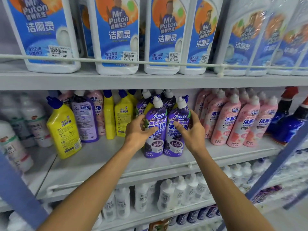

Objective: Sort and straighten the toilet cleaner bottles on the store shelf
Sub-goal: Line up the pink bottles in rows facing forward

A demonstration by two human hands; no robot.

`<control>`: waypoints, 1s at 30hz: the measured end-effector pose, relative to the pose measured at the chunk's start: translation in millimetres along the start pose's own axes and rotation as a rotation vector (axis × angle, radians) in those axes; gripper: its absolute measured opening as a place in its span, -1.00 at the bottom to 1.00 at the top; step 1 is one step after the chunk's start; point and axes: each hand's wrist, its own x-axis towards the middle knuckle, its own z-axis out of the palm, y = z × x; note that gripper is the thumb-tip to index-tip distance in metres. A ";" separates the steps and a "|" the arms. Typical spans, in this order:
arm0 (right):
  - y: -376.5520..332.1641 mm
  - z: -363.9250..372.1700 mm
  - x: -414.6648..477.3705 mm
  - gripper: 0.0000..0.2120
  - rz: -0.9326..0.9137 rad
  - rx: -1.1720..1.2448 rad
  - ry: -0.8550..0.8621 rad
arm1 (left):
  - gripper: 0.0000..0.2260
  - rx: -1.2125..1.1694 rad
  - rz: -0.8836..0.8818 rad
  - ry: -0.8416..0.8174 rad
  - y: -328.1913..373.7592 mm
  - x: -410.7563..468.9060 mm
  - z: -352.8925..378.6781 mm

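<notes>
Two purple toilet cleaner bottles with white caps stand upright side by side at the front of the middle shelf [93, 160]. My left hand [137, 132] grips the left purple bottle [155, 139] from its left side. My right hand [194, 132] grips the right purple bottle [175, 144] from its right side. More purple bottles [169, 101] stand behind them. Left of them are yellow bottles with blue caps [123, 117], one yellow bottle [64, 129] leaning near the front, and a lilac bottle [85, 120]. Pink bottles [236, 124] stand in rows to the right.
Large white and blue bottles [116, 35] fill the upper shelf behind a white rail [150, 62]. White bottles [166, 195] line the lower shelf. Dark blue bottles with red caps [286, 120] stand at the far right. A blue upright post [276, 162] crosses the right side.
</notes>
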 end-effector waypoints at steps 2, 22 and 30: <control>1.3 2.3 2.5 -0.39 -0.006 0.011 -0.001 | -0.57 0.045 0.025 0.019 2.2 2.0 0.0; -12.7 -4.9 9.7 -0.54 0.011 -0.115 -0.066 | -0.62 -0.019 -0.020 -0.069 6.9 -6.9 -7.3; -16.4 -7.8 -32.4 -0.49 0.097 -0.204 -0.002 | -0.62 -0.067 -0.033 0.031 -5.2 -35.4 -39.8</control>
